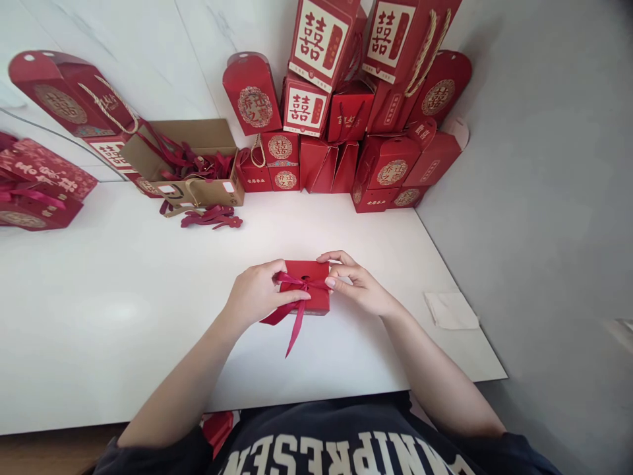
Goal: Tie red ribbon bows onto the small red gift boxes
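Note:
A small red gift box (320,305) rests on the white table in front of me, with a dark hole in its top. Crimson ribbon (297,323) is tied in a bow on the box's top, one tail hanging over the front. My left hand (256,290) is closed on the bow's left side, its thumb stretched over the ribbon near the knot. On the right, my right hand (360,287) pinches the bow's other side between thumb and finger, at the box's right edge. Its index finger reaches over the back corner. Some of the left fingertips are hidden.
An open cardboard box (208,192) of ribbons stands at the back, with loose ribbon pieces (212,216) before it. Stacked red gift boxes (329,165) line the wall. More red boxes (44,198) stand far left. A white tissue (451,310) lies near the grey right wall.

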{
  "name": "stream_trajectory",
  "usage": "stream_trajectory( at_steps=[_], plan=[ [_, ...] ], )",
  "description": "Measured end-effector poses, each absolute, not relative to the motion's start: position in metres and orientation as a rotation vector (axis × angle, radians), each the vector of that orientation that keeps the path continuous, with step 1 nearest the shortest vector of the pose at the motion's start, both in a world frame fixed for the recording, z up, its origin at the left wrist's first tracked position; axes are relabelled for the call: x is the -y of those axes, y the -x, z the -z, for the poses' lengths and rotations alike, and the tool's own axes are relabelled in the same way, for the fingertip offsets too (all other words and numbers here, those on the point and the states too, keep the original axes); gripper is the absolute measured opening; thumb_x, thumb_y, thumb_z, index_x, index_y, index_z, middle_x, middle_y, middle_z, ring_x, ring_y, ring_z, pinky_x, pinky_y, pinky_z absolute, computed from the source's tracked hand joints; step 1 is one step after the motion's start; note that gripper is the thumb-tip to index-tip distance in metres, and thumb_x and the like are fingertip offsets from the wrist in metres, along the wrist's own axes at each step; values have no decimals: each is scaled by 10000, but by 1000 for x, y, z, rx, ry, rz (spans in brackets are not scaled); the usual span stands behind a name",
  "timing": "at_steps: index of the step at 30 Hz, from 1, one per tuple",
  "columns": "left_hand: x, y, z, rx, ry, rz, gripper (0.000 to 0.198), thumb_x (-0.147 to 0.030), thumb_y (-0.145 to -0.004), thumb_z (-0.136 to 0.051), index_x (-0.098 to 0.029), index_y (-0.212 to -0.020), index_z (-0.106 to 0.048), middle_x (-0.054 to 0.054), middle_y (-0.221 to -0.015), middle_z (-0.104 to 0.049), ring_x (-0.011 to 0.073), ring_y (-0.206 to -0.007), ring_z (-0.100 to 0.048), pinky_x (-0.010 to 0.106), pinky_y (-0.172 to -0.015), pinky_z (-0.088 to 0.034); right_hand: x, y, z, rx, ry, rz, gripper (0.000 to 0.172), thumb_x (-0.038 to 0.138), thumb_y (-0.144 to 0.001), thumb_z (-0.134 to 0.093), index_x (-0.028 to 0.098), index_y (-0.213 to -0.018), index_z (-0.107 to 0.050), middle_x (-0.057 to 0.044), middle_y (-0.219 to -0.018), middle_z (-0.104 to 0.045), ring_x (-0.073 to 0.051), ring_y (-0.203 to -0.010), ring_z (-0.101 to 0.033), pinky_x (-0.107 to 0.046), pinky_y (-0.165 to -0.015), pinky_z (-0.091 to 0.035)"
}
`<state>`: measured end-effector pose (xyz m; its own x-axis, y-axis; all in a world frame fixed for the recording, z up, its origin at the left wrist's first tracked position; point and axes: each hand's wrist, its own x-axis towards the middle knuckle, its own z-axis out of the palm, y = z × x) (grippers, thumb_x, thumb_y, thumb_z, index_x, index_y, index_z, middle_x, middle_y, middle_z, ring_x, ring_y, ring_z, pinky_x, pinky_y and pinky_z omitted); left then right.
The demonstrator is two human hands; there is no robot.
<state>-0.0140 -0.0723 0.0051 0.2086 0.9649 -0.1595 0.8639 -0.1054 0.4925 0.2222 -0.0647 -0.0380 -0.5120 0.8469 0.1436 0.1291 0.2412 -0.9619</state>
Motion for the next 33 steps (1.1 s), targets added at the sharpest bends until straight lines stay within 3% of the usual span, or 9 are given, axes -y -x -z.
stream_trajectory(
  at_steps=[5, 10, 14, 17, 20, 22, 24, 27, 33],
  plan=[
    [73, 18, -4, -1542, -1909, -353, 515, -653, -629, -726, -227, -777, -478, -79, -572, -458, 113, -527, -416, 236, -519, -313, 65, -218, 39, 1680, 886, -1411, 314, 444, -952, -501, 218, -801, -660, -70, -1295, -536, -226, -1301, -450, -385, -1063, -374],
    [71, 28, -13, -1362, -1828, -411, 593, -501, -677, -760, -282, -1156, -487, -54, -792, -562, 106, -579, -484, 234, -560, -407, 62, -222, 43, 1513, 987, -1443, 314, 487, -953, -470, 251, -1111, -603, -54, -1237, -581, -193, -1137, -558, -372, -1004, -422],
    [73, 32, -19, -1489, -1919, -507, 665, -529, -750, -681, -297, -1324, -441, 35, -1121, -593, 171, -856, -597, 275, -702, -485, 56, -232, 49, 1452, 1218, -1300, 384, 549, -927, -469, 200, -854, -611, -24, -871, -631, -154, -799, -595, -305, -791, -488],
    [82, 27, -20, -1720, -1933, -504, 546, -585, -870, -487, -256, -1306, -475, 58, -1113, -637, 202, -879, -629, 323, -759, -487, 55, -239, 47, 1623, 1248, -1529, 558, 577, -945, -384, 175, -620, -595, -22, -614, -614, -133, -567, -551, -289, -648, -470],
    [95, 18, -21, -1778, -1942, -382, 587, -622, -900, -392, -239, -1341, -459, 71, -1064, -688, 250, -928, -658, 372, -817, -482, 62, -235, 40, 1882, 951, -1896, 439, 513, -927, -476, 163, -819, -718, -64, -843, -733, -167, -734, -654, -301, -731, -505],
    [101, 14, -21, -1793, -2020, -328, 714, -678, -834, -470, -220, -1380, -433, 108, -1147, -676, 304, -1057, -629, 415, -890, -461, 70, -227, 38, 1993, 780, -1919, 311, 422, -879, -590, 204, -1067, -707, -57, -1105, -717, -196, -995, -652, -324, -883, -500],
    [104, 14, -20, -1824, -2111, -301, 899, -701, -727, -598, -192, -1433, -376, 153, -1275, -613, 357, -1186, -553, 463, -976, -411, 77, -217, 38, 2089, 713, -1858, 374, 349, -837, -651, 251, -1198, -656, -40, -1238, -667, -206, -1125, -604, -346, -967, -476],
    [105, 20, -18, -1820, -2145, -268, 1013, -661, -659, -686, -184, -1471, -314, 167, -1388, -522, 380, -1267, -477, 481, -1027, -370, 83, -209, 42, 2216, 708, -1796, 406, 310, -810, -680, 263, -1212, -650, -38, -1235, -664, -206, -1103, -609, -354, -962, -487],
    [109, 40, -24, -1754, -2040, -273, 787, -588, -727, -652, -231, -1386, -411, 110, -1262, -568, 292, -1056, -613, 384, -864, -485, 82, -215, 43, 2181, 798, -1758, 310, 340, -856, -634, 238, -1146, -671, -43, -1167, -682, -193, -1046, -624, -342, -929, -499]
  ],
)
